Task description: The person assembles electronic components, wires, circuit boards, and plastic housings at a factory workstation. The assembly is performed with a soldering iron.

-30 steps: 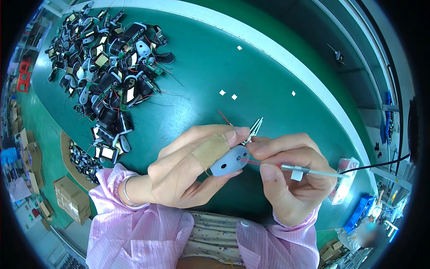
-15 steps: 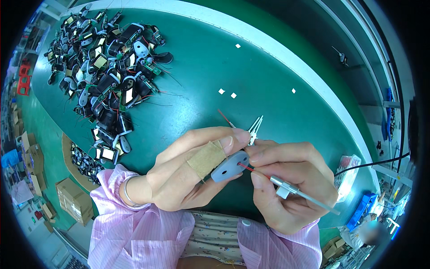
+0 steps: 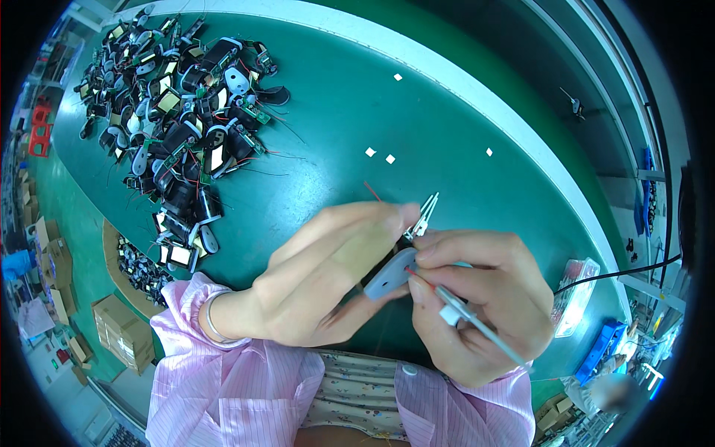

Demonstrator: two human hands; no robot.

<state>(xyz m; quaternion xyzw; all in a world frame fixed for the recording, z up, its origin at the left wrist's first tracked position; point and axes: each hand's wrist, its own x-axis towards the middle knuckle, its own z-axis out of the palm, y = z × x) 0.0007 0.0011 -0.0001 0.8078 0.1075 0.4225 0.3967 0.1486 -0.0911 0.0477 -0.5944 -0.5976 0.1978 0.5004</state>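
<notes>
My left hand (image 3: 320, 272), with tan tape round a finger, is closed on a small black device whose grey oval end plate (image 3: 389, 279) has holes in it. Most of the device's body is hidden behind the fingers. My right hand (image 3: 495, 298) pinches close to the plate. A red wire (image 3: 421, 279) runs between the plate and the right fingertips. Across that palm lies a thin pale lead (image 3: 488, 331) with a small white block (image 3: 450, 315) on it, somewhat blurred. Just beyond the fingertips, a cluster of thin white leads (image 3: 427, 212) rests on the green table.
A large heap of black devices (image 3: 179, 141) with loose wires covers the table's (image 3: 320, 134) left side. Several small white squares (image 3: 390, 159) lie further back. A clear tray (image 3: 577, 298) and a black cable (image 3: 618, 274) are at the right. Cardboard boxes (image 3: 123, 334) stand lower left.
My right hand has shifted slightly left, and the lead in it has tilted down more steeply. The grey plate has turned in my left hand, showing a narrower face.
</notes>
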